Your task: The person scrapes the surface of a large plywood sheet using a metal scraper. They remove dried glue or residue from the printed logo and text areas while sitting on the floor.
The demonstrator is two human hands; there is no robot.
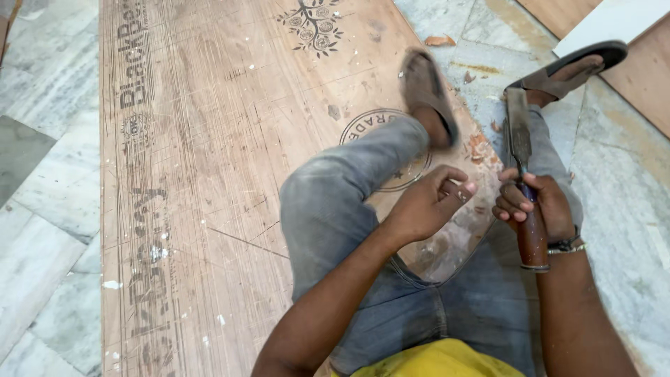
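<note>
My right hand [536,206] grips a chisel [525,183] by its dark reddish wooden handle, the flat metal blade pointing away from me over my right leg. My left hand [427,201] hovers just left of it, fingers loosely curled with something small and pale pinched at the fingertips; what it is cannot be made out. I sit on a large scratched plywood sheet [202,174] with my legs in grey jeans stretched out. Brown sandals are on my left foot [427,94] and my right foot [569,70].
Wood chips [481,146] lie near the plywood's right edge. Marble floor tiles [49,202] surround the sheet. More wooden boards [645,73] and a white panel [614,21] lie at the top right.
</note>
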